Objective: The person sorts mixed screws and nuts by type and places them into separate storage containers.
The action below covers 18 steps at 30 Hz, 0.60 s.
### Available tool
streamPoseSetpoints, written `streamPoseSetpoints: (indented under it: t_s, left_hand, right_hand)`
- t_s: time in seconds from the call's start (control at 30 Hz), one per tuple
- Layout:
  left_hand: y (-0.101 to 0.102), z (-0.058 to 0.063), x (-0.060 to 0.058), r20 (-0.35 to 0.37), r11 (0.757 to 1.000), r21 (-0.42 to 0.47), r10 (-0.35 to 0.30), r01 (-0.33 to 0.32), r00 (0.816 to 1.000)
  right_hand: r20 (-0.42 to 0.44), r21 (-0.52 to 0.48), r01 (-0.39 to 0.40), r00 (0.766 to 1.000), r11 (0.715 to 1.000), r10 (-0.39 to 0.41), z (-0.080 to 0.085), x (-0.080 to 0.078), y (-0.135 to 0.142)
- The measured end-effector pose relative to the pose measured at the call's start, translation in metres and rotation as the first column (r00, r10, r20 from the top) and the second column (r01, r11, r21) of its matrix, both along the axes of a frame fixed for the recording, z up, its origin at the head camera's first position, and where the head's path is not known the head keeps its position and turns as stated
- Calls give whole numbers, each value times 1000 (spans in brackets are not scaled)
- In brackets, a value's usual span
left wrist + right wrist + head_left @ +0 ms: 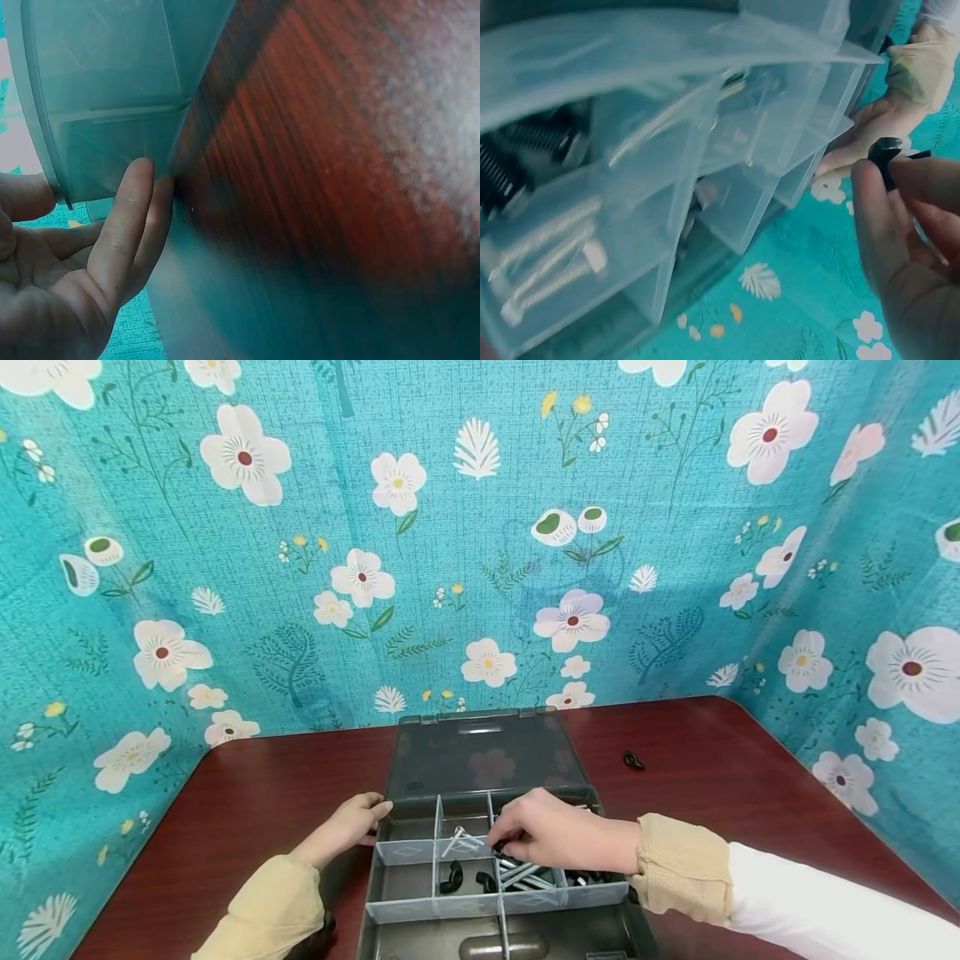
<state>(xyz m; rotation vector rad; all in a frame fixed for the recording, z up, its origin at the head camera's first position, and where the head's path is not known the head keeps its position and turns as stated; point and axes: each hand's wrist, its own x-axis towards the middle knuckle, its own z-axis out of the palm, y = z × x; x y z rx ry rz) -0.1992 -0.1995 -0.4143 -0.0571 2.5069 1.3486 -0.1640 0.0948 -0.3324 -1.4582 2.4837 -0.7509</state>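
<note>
A grey translucent compartment case point(405, 910) lies with its lid point(487, 756) folded back. My left hand point(348, 831) is at its left side; in the left wrist view, nearly straight fingers point(124, 232) touch the outer wall and the thumb is by the rim. Over the case's right compartments, my right hand point(536, 831) pinches a small black piece, apparently a wing nut point(885, 154), between thumb and fingers. Silver bolts point(521, 875) fill a compartment below that hand. Two black wing nuts point(452, 878) lie in the compartment to the left, with a few bolts point(463, 841) by the divider above.
Another black piece point(633, 761) lies on the dark red wooden table point(690, 760), right of the lid. A dark object point(324, 931) is partly hidden by the left sleeve. Behind the table hangs a blue flowered cloth point(450, 552). Black screws point(532, 150) fill another compartment.
</note>
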Motion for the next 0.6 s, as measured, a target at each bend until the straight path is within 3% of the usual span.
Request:
streamPoseSetpoints:
  t_s: [0.2,0.37,0.6]
  left_hand:
    - [1,1,0,6,1000,-1,7,-7,1000]
    - [1,1,0,7,1000,0,10,-10,1000]
    - [0,0,-1,6,1000,7,2,-3,1000]
  right_hand:
    - [200,41,132,970,990,-137,-3,-3,-11]
    - [222,65,185,955,981,-195,-9,-6,-18]
    - [244,40,198,948,979,-202,-10,-10,-21]
